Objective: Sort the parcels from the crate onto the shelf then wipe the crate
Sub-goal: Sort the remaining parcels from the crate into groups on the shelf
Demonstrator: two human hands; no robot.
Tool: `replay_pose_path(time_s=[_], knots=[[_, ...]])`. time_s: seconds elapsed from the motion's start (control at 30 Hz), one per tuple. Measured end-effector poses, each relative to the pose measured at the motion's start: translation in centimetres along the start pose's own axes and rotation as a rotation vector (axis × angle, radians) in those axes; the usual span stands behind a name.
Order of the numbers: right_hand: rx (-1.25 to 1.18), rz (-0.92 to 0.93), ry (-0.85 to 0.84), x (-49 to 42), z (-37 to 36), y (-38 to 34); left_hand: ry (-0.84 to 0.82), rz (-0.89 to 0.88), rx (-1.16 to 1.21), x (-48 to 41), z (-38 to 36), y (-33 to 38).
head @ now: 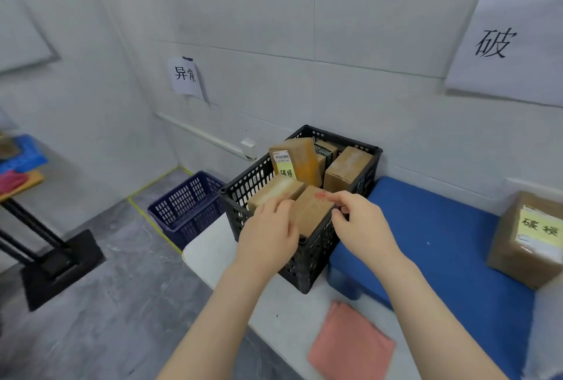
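Because the black crate (304, 261) was packed tight with brown parcels, you reached in with both hands for the nearest one. Your left hand (268, 233) curled against the near parcel's (310, 212) left side and your right hand (362, 224) pinched its right edge, likely to work it free. That parcel stood tilted at the crate's near corner, a red stamp on top. On the bench (213, 245), a pink cloth (350, 346) lay close by, likely for wiping. One labelled parcel (530, 239) already sat on the blue mat (441, 242).
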State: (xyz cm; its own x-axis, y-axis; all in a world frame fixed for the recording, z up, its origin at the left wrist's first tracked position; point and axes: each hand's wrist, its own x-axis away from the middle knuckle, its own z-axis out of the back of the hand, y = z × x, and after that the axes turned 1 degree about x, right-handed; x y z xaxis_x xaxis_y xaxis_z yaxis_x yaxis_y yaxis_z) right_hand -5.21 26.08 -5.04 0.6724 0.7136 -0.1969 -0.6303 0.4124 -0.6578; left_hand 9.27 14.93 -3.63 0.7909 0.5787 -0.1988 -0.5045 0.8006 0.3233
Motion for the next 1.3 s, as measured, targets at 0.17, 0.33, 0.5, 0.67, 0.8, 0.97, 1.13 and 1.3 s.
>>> replay_pose_path(time_s=[0.17,0.33,0.5,0.67,0.8,0.97,1.13,1.3], knots=[[-0.037,-0.056,-0.048,-3.3,-1.3,1.5,-0.024,0.050,0.036,-3.0,-1.5,-1.9],[-0.039,-0.079,-0.118,-5.8,-3.8,2.0,-0.057,0.144,0.110,-5.3,-3.0,-5.5],[-0.033,-0.138,-0.151,-8.4,-6.9,2.4,-0.147,0.201,0.130,-8.9,-5.1,-10.0],[-0.063,-0.258,-0.113,-11.4,-10.3,1.6,-0.265,0.076,0.176,-13.0,-7.2,-13.7],[-0.032,-0.299,-0.094,-13.7,-12.9,0.0,-0.290,0.071,0.206,-15.8,-8.1,-17.5],[-0.023,-0.316,-0.015,-17.0,-14.7,-1.0,-0.308,0.012,0.271,-20.1,-8.0,-20.1],[0.041,-0.332,0.088,-21.4,-16.4,-1.6,-0.360,-0.053,0.362,-23.4,-8.6,-21.0],[0.132,-0.329,0.094,-24.7,-17.7,-0.7,-0.437,0.114,0.644,-26.7,-10.6,-19.6]])
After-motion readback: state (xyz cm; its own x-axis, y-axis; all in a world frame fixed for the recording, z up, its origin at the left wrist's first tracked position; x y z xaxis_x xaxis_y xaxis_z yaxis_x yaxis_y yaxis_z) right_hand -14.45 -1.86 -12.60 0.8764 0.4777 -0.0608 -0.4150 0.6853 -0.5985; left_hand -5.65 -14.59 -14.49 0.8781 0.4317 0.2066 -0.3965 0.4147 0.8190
